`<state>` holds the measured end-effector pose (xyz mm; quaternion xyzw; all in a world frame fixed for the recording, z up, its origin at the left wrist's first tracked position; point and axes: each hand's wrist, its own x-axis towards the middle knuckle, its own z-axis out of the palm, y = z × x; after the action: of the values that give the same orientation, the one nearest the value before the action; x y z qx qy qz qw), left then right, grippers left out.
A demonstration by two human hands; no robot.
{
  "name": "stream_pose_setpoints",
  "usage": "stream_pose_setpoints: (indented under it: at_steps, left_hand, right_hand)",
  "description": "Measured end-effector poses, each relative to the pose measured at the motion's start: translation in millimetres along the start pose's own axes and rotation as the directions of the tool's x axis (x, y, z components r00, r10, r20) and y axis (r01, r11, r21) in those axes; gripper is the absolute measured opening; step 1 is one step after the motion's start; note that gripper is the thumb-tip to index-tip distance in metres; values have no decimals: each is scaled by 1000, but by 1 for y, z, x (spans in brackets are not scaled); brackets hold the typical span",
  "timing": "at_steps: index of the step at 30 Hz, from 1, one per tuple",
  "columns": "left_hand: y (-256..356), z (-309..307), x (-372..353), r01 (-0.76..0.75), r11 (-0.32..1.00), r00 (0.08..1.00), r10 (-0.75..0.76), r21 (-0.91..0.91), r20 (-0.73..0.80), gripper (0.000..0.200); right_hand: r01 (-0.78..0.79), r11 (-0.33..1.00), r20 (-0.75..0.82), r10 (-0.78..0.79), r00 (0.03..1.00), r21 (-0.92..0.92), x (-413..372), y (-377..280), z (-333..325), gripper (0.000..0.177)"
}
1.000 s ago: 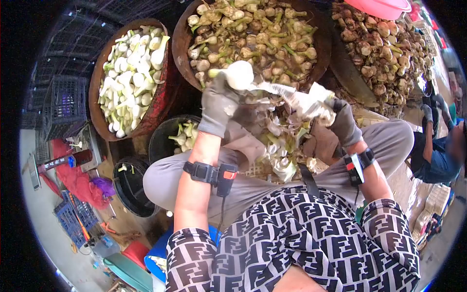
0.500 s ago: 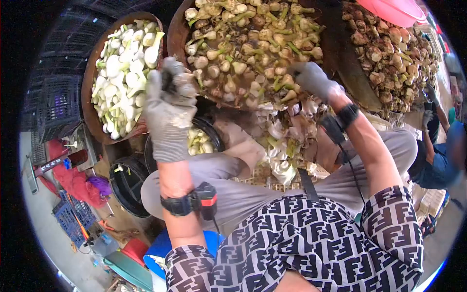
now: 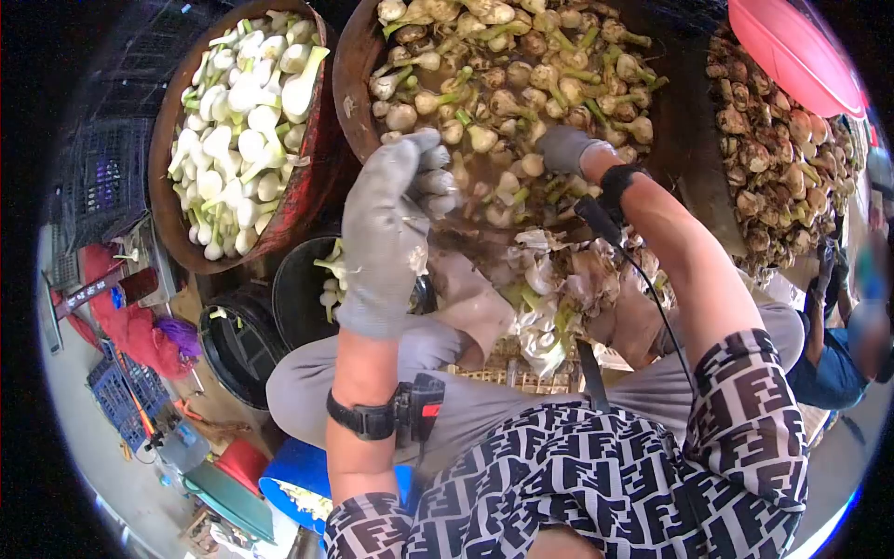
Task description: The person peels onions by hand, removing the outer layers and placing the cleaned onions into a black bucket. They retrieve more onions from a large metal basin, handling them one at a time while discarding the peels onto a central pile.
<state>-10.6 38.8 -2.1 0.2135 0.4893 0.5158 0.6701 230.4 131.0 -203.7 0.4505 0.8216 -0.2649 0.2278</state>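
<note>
My left hand (image 3: pixel 386 233), in a grey work glove, is raised in front of the near left rim of a wide basin (image 3: pixel 352 79). Its fingers curl inward, and whatever they may hold is hidden. My right hand (image 3: pixel 563 149), also gloved, reaches into the basin among garlic bulbs (image 3: pixel 507 102) with short green stems, lying in murky water. Its fingertips are out of sight there. Left of the basin, a reddish tub (image 3: pixel 160 158) is heaped with clean white peeled garlic bulbs (image 3: pixel 247 140). Below the basin lies a pile of garlic skins (image 3: pixel 549 279).
Unpeeled garlic bulbs (image 3: pixel 773 158) are heaped on the right beside a pink basin (image 3: pixel 796 51). Black buckets (image 3: pixel 237 349) and a blue tub (image 3: pixel 284 466) stand at my left. Dark crates (image 3: pixel 112 196) line the left side. Another person (image 3: pixel 838 359) sits at far right.
My left hand has moved right, away from the tub of white bulbs and closer to the basin. My right hand has shifted slightly left among the wet bulbs. The view has shifted a little.
</note>
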Motion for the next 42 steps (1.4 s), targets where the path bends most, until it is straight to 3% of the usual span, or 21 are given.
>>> stream_pose_setpoints:
  at_steps: [3, 5, 6, 7, 9, 10, 11, 13, 14, 15, 17, 20, 23, 27, 28, 31, 34, 37, 42]
  left_hand:
    - [-8, 9, 3, 20, 921, 997, -48, 390, 62, 32]
    - [-39, 0, 11, -305, 605, 952, 162, 735, 261, 45]
    - [-50, -1, 13, -428, 429, 903, 249, 796, 351, 50]
    - [-58, -1, 12, -528, 227, 836, 310, 818, 453, 55]
    - [-63, 0, 7, -471, 312, 882, 175, 825, 437, 57]
    - [-65, 0, 5, -441, 316, 897, 128, 840, 423, 56]
    - [-68, -1, 3, -412, 318, 909, 79, 854, 409, 55]
    - [-71, 1, 0, -453, 332, 892, 165, 827, 422, 50]
    - [-70, 4, -2, -495, 309, 869, 186, 812, 459, 49]
    - [-69, 6, -5, -537, 285, 843, 206, 794, 496, 48]
    - [-72, 8, -9, -587, 238, 808, 235, 774, 541, 48]
    - [-76, 7, -12, -584, 222, 810, 223, 781, 542, 48]
    - [-75, 8, -14, -613, 230, 789, 233, 756, 569, 47]
    - [-75, 8, -11, -628, 273, 779, 230, 729, 584, 45]
    - [-77, 7, -9, -628, 285, 778, 227, 724, 586, 44]
    - [-76, 5, -10, -577, 394, 814, 207, 715, 543, 41]
    - [-71, 8, -14, -480, 587, 853, 137, 653, 504, 39]
    - [-74, 9, -15, -249, 822, 897, -5, 513, 443, 38]
    - [-76, 4, -13, -167, 879, 878, -74, 447, 473, 32]
  right_hand:
    - [78, 977, -122, -54, 991, 199, -27, -9, -15, 32]
    - [125, 937, -225, -51, 973, 327, -53, -26, -22, 34]
    - [1, 876, -126, 68, 990, 482, -80, -55, -50, 33]
    - [115, 781, -208, 20, 978, 613, -94, -64, -48, 32]
    - [346, 518, -392, -23, 920, 782, -115, -72, -46, 31]
    - [250, 288, -264, 9, 965, 924, -129, -80, -50, 27]
    - [246, 52, -249, 72, 966, 968, -137, -89, -47, 25]
    - [240, -418, -180, 179, 967, 876, -148, -105, -43, 22]
    - [258, -407, -196, 189, 962, 876, -141, -105, -26, 23]
    - [304, -290, -211, 312, 926, 907, -153, -120, -39, 22]
    - [358, -224, -246, 408, 879, 906, -142, -119, -19, 23]
    - [277, -174, -181, 426, 886, 945, -146, -119, -17, 23]
    - [282, -162, -187, 439, 879, 946, -156, -124, -24, 12]
    - [274, -426, -119, 355, 927, 862, -174, -130, -40, 13]
    - [278, -323, -160, 346, 924, 905, -173, -125, -36, 13]
    - [331, -273, -234, 333, 914, 903, -171, -123, -33, 13]
    - [368, -274, -273, 331, 903, 888, -170, -122, -31, 10]
    - [428, -231, -333, 357, 873, 874, -168, -121, -29, 11]
    - [351, -340, -240, 327, 914, 872, -172, -121, -30, 9]
